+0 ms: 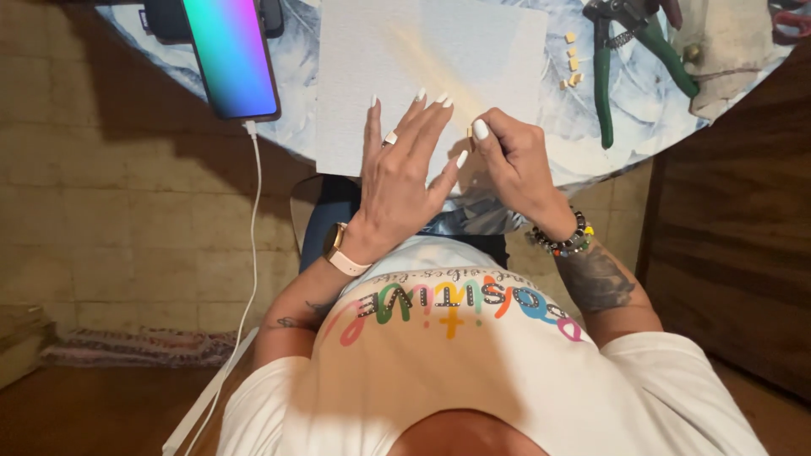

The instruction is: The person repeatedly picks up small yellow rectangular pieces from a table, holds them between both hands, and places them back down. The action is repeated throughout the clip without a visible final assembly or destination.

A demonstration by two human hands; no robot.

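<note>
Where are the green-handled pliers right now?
In the head view, the green-handled pliers lie at the table's upper right, just right of the small tan pieces and beyond the right hand.

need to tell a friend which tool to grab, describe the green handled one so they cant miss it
Start at the round marble-patterned table and go past the white textured sheet to its far right side. There, beside a scatter of small tan square pieces, lies the pair of metal nippers with green handles. Its two long green handles, splayed apart, set it apart from the beige cloth beside it.
</note>
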